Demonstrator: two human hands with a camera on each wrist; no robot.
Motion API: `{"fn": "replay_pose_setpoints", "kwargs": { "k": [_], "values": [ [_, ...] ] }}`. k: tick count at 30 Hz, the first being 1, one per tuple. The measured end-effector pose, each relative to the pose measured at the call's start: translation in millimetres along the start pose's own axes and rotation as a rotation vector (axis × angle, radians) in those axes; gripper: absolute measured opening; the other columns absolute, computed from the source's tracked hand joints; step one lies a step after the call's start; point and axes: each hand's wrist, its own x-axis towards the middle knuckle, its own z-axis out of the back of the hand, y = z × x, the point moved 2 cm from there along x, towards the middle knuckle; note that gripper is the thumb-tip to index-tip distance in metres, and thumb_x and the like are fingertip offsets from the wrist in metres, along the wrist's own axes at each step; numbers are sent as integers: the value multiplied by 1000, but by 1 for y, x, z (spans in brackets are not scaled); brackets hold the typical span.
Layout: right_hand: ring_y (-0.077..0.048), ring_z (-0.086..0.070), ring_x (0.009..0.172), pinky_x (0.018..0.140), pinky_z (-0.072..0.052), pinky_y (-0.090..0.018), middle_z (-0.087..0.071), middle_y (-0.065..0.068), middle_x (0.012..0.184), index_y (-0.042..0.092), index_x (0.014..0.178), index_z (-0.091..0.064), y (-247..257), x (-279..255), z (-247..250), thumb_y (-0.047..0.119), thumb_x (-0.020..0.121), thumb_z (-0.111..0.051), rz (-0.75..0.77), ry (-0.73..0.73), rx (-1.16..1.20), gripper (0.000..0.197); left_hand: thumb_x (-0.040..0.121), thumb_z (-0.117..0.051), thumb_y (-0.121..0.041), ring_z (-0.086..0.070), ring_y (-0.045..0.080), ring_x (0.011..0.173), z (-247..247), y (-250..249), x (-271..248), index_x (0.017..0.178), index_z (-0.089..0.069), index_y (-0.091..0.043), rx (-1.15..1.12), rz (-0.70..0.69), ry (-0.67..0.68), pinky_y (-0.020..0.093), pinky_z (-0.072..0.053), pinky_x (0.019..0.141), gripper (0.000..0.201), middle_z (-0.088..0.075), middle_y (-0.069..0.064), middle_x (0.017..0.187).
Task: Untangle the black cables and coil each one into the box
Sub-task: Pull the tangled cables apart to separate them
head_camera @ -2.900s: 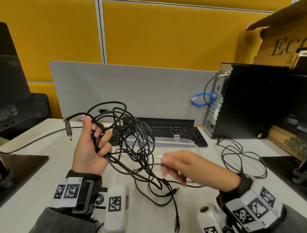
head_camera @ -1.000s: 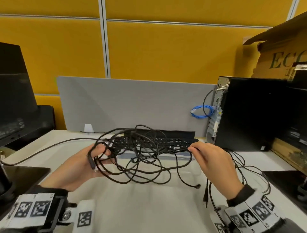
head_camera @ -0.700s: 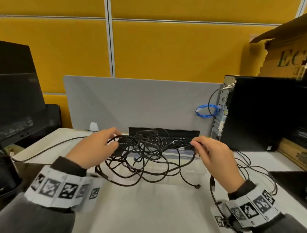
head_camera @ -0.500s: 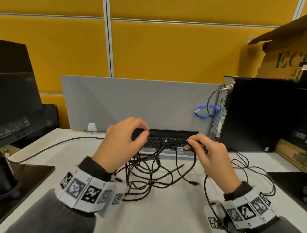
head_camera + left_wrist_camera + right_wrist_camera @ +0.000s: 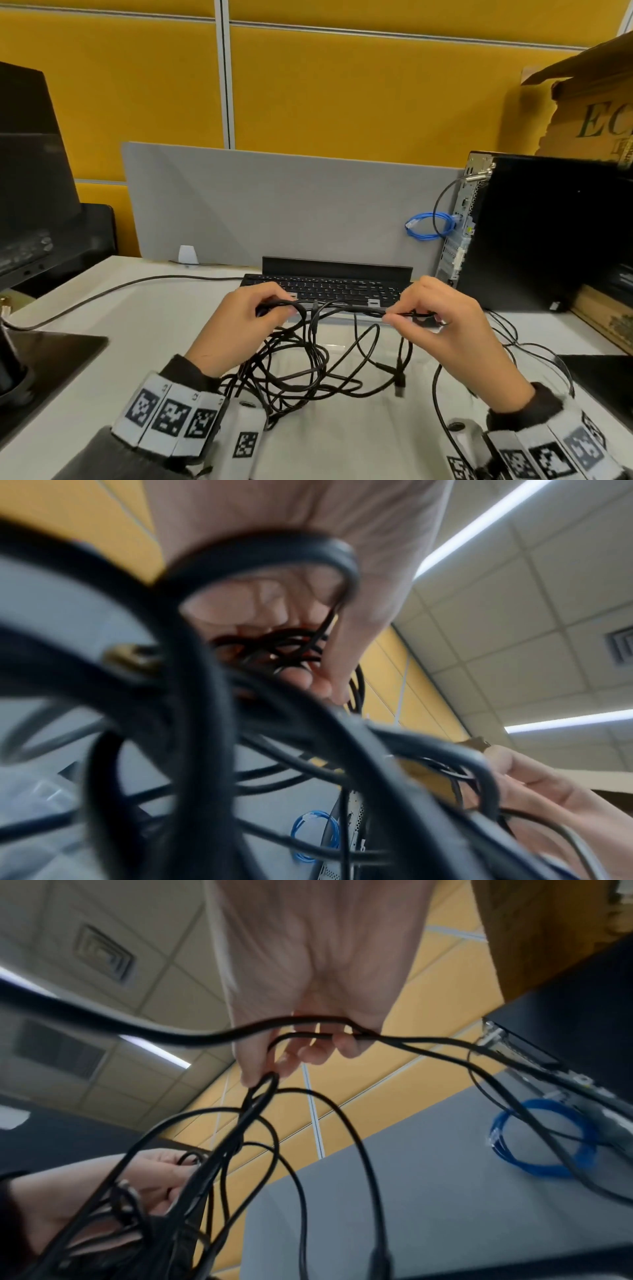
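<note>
A tangle of black cables hangs over the white desk between my hands. My left hand, palm down, grips a bunch of loops; in the left wrist view its fingers curl round several strands. My right hand pinches one strand that runs taut across to the left hand; the right wrist view shows its fingers closed on thin cables. A plug end dangles below. The clear plastic box lies under the tangle, mostly hidden.
A black keyboard lies just behind the hands, in front of a grey divider. A black PC tower with a blue cable coil stands to the right, with loose black cable beside it. Monitor and base at left.
Both hands have lowered the tangle toward the desk. My left hand turned palm down and moved right, closer to the right hand, and one strand is now pulled straight between them.
</note>
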Motion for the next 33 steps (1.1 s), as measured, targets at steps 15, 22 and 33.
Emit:
{"fn": "replay_pose_setpoints", "kwargs": {
  "k": [15, 22, 33],
  "values": [
    [-13, -54, 68, 62, -43, -18, -54, 1, 76, 14, 68, -48, 21, 6, -23, 10, 77, -73, 134, -70, -209, 27, 89, -49, 5, -54, -5, 57, 1, 3, -12, 85, -61, -12, -447, 8, -43, 6, -38, 59, 21, -65, -6, 63],
    [-12, -43, 62, 60, -42, -21, -49, -1, 73, 10, 68, -50, 24, 6, -31, 10, 74, -75, 204, -69, -328, 25, 60, -57, -41, -46, 1, 60, 6, 8, -14, 81, -69, -23, -554, 56, 20, 23, -34, 63, 31, -59, -12, 65],
    [-5, -42, 66, 59, -40, -16, -43, 10, 76, 16, 78, -56, 26, -6, -10, 29, 87, -61, 126, -74, -248, 17, 92, -49, -9, -50, 9, 71, 6, 12, -11, 70, -69, -22, -607, 127, -204, 26, -42, 73, 33, -62, -6, 73]
  ]
}}
